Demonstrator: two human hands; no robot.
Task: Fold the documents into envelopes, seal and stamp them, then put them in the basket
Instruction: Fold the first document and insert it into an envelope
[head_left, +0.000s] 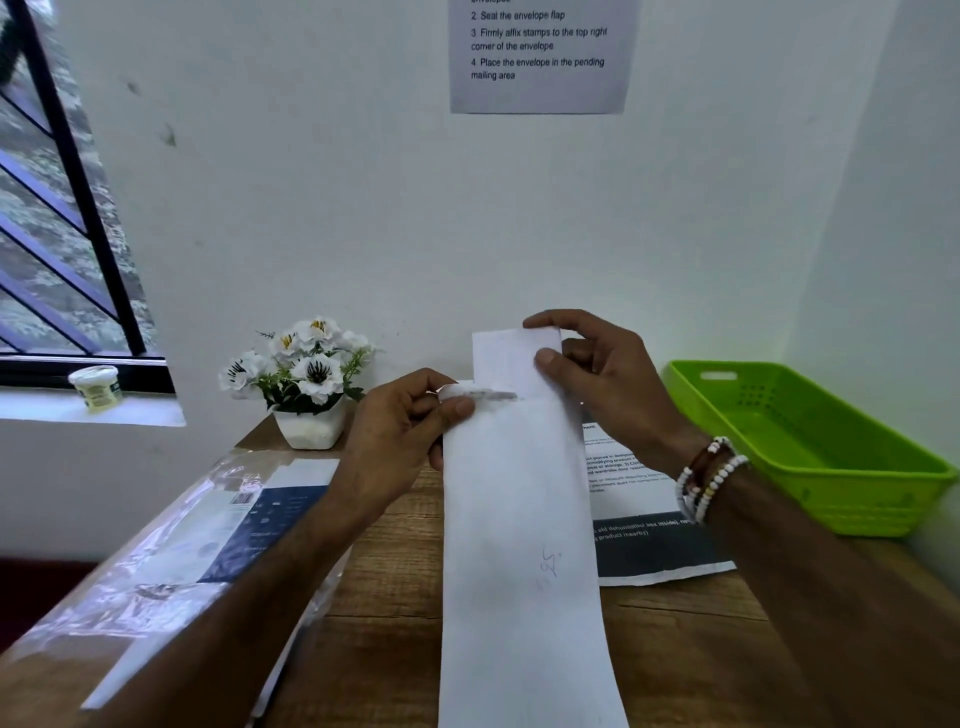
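**A:** Where was the envelope (519, 545)?

**B:** It was held upright over the middle of the table (675, 649), between both hands, long side running near to far. The left hand (400, 436) pinched its far left corner at the mouth, thumb on the front.

**A:** And the document (506, 358)?

**B:** It was folded and partly inside the envelope, with its far end sticking out of the mouth. The right hand (597, 374) gripped that end, its fingers (545, 318) curled over the top edge and the thumb pressed on the face. Beaded bracelets (706, 478) sat on that wrist.

**A:** The basket (810, 452)?

**B:** It was green and stood at the far right of the table, near the wall. A printed sheet (639, 519) lay flat between it and the envelope.

**A:** Anything on the left?

**B:** A plastic-wrapped pack (182, 545) lay there, with a white pot of flowers (311, 384) beyond it against the wall.
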